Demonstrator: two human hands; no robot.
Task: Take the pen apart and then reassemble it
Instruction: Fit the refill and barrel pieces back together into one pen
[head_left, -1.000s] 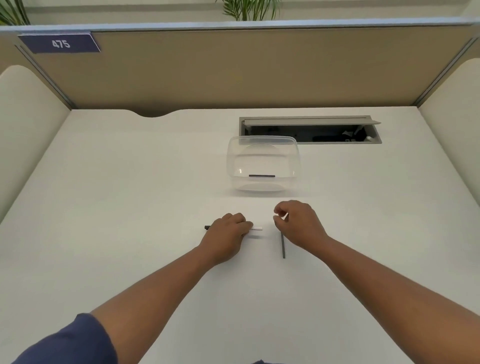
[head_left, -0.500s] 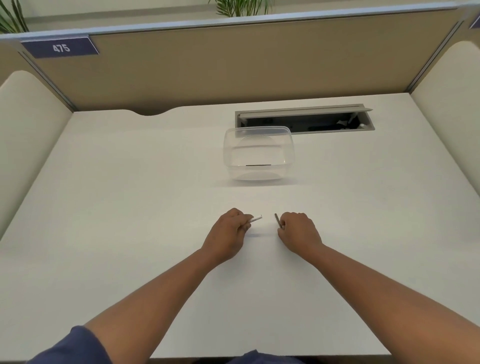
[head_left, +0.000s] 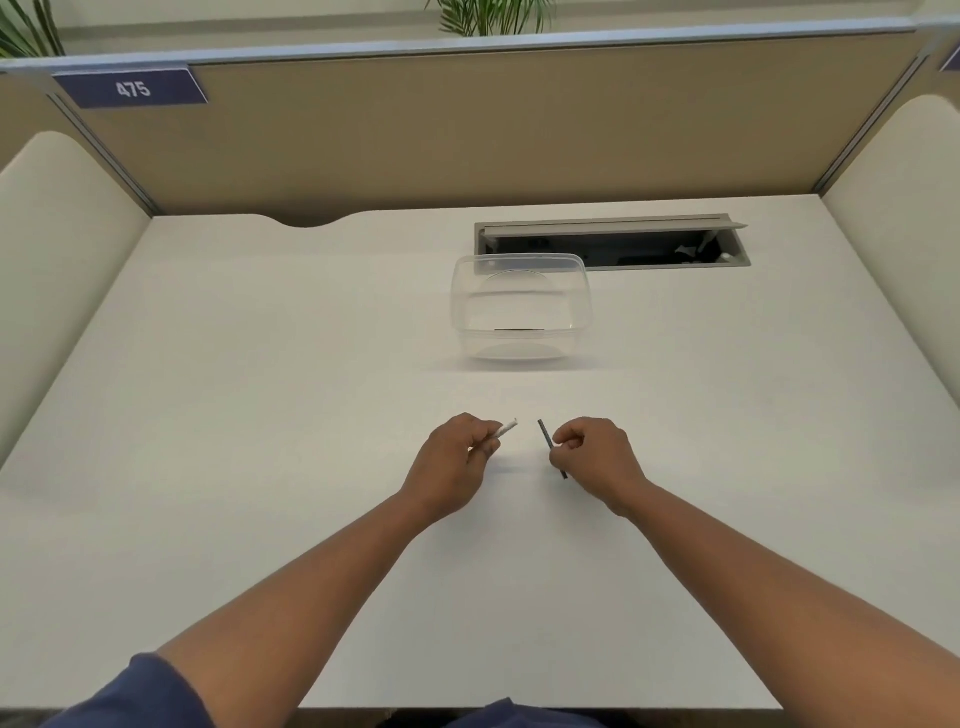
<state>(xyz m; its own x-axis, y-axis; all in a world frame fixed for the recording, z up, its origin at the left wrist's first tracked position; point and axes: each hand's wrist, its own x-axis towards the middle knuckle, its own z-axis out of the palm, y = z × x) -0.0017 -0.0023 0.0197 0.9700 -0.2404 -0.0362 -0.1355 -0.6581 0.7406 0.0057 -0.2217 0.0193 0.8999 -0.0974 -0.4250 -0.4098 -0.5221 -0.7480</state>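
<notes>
The left hand (head_left: 457, 457) pinches a white pen barrel (head_left: 505, 430) pointing to 2 o'clock; the right hand (head_left: 592, 454) pinches a dark refill (head_left: 544, 434) pointing to 11 o'clock.

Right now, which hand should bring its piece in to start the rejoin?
Right, probably. The right hand pinches the thin dark refill, its free end aimed toward the white barrel that the left hand holds with its end facing inward.

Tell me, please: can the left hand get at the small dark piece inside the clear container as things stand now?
Probably not at once: the left hand is shut on a white pen part. The clear container is open on top, and nothing lies between, so the dark piece looks reachable once freed.
</notes>
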